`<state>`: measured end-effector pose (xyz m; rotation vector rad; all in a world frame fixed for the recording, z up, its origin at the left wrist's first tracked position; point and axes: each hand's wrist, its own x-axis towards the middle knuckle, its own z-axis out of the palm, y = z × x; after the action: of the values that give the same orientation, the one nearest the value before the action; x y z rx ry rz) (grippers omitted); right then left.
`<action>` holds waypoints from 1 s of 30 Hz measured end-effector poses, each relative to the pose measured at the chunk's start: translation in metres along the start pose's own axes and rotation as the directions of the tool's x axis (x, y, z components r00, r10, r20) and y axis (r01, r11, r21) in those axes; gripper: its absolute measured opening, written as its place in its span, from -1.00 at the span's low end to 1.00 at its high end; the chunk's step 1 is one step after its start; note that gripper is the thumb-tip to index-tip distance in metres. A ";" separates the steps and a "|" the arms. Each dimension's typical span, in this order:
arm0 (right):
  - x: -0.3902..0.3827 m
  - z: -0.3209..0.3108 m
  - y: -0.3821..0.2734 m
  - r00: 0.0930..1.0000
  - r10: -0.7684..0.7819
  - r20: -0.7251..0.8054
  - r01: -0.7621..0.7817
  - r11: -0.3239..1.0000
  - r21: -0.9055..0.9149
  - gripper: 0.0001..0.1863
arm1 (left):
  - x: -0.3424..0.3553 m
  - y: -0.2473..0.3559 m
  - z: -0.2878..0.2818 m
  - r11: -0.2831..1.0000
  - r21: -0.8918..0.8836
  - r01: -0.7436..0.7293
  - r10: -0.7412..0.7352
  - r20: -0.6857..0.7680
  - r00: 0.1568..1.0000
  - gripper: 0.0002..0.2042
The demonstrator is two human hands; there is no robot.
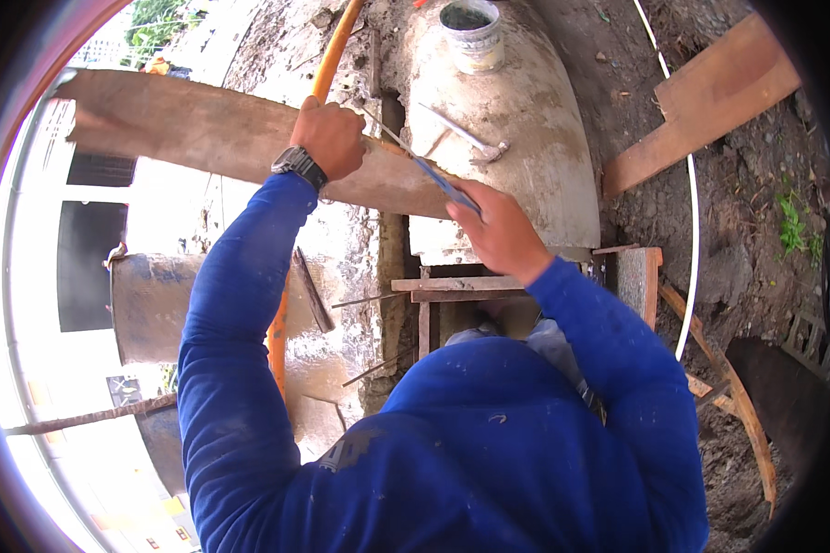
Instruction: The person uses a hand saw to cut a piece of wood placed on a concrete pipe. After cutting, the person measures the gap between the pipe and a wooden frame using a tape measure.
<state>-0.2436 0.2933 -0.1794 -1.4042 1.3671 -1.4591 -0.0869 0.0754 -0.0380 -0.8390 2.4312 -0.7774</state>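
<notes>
outdoor site, rough ground (742,221). plank (184,124) spans l to mid; l hand (330,138) clamped on orange pipe (337,46) at its edge. r hand (500,229), apart from l, grips thin bluish tool (435,177) angled over plank. prob. mid-job: pipe held; finish left, any cut unclear.

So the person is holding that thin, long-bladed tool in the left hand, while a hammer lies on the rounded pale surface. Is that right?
Not quite: the head view shows the thin, long-bladed tool in the right hand, not the left. The hammer does lie on the rounded pale surface.
</notes>
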 end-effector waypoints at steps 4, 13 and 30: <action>-0.051 -0.015 -0.025 0.999 0.031 0.007 -0.031 0.999 0.036 -0.52 | -0.005 -0.012 0.014 0.998 -0.033 0.052 -0.050 0.061 0.997 -0.81; -0.091 -0.056 -0.060 0.995 0.058 0.076 -0.059 0.998 0.013 -0.50 | -0.016 -0.015 0.014 0.995 -0.083 0.057 -0.053 0.050 0.997 -0.83; -0.089 -0.068 -0.043 0.988 0.087 0.130 -0.076 0.994 -0.083 -0.53 | -0.009 -0.020 0.028 0.994 -0.110 0.023 -0.022 0.004 1.000 -0.82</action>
<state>-0.2852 0.4025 -0.1508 -1.4498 1.3924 -1.2486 -0.0562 0.0583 -0.0434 -0.9095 2.4847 -0.6551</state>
